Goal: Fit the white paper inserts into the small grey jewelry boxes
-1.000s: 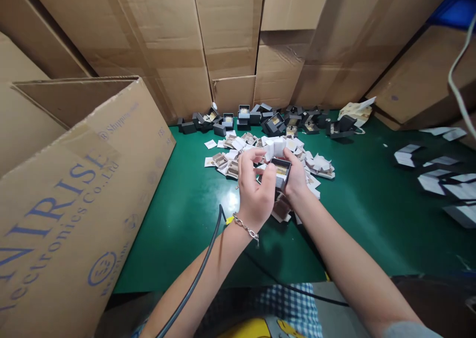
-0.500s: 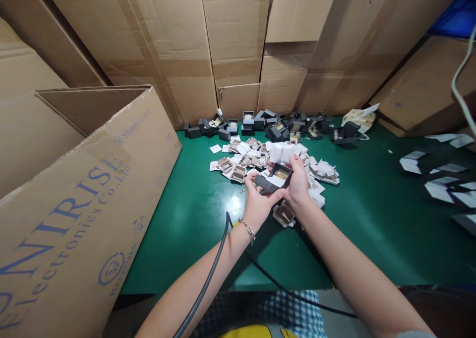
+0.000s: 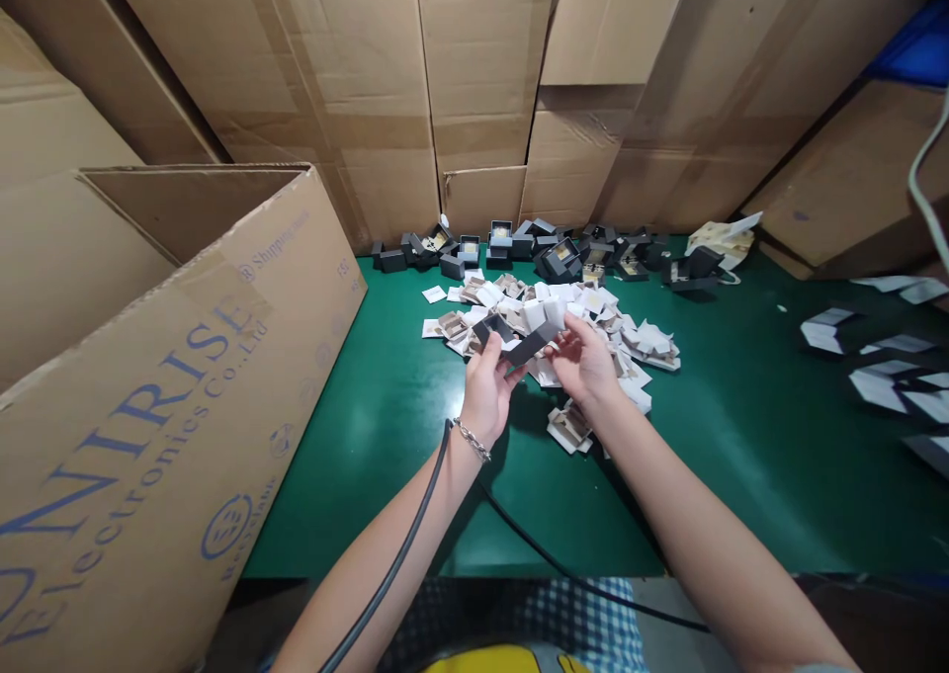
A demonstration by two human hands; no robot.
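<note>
At the left stands a large cardboard carton (image 3: pixel 297 357) with an open top, its side printed in blue letters, on a green table (image 3: pixel 386 446). Behind the table, brown cardboard (image 3: pixel 356 80) rises like a wall. A black cable (image 3: pixel 404 549) runs along the person's left forearm, and a chain bracelet (image 3: pixel 473 440) circles that wrist. The left hand (image 3: pixel 487 391) grips a small dark box (image 3: pixel 530 345), thumb on top and fingers beneath. The box is open and tilted, above the front of a loose heap of white and brownish inserts (image 3: pixel 597 302) in the middle of the table. Along the back edge, behind the heap, sits a row of similar dark cases (image 3: pixel 561 258), several of them open. The right hand (image 3: pixel 589 362) is at the right end of the held box, fingers half curled beside a white piece (image 3: pixel 552 313); whether they pinch anything cannot be told. Farther right, at the back, lies a pale patterned bag (image 3: pixel 719 245). Folded white cards (image 3: pixel 879 384) are spread near the right edge, below a hanging pale cord (image 3: pixel 923 194).
</note>
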